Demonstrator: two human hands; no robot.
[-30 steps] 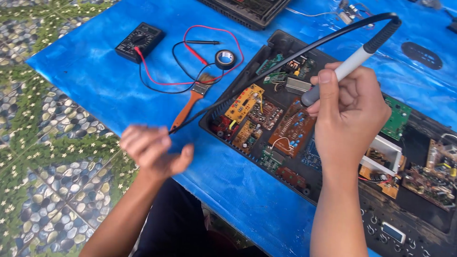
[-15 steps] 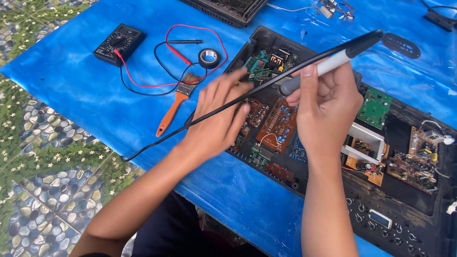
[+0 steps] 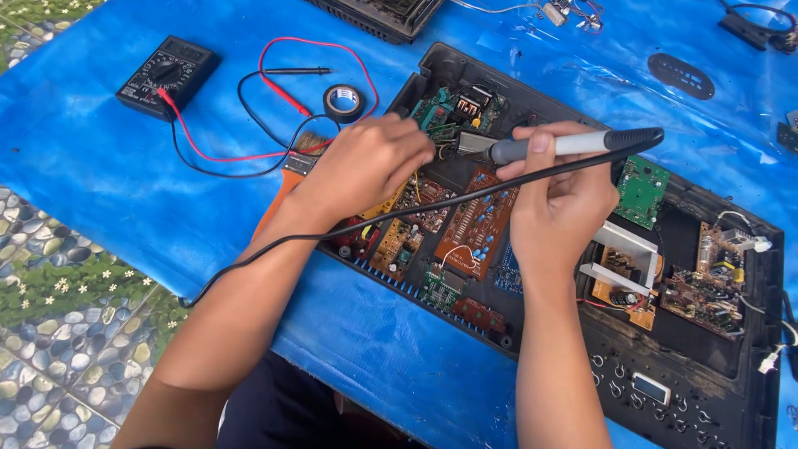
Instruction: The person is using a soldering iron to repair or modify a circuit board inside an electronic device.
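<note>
My right hand grips a grey soldering iron with a black rear end, held almost level with its tip pointing left over the circuit boards. The iron's black cord runs left across my left forearm. My left hand rests on the boards in the open black device case, fingers bent near a green board and the iron's tip. What the fingers pinch is hidden. A brown circuit board lies between both hands.
A black multimeter with red and black leads lies at the far left on the blue table cover. A roll of black tape and an orange-handled brush sit beside my left wrist. Pebbled floor lies to the left.
My left hand came up from the table's near edge onto the boards. My right hand lowered the iron to nearly level, tip close to the left fingers.
</note>
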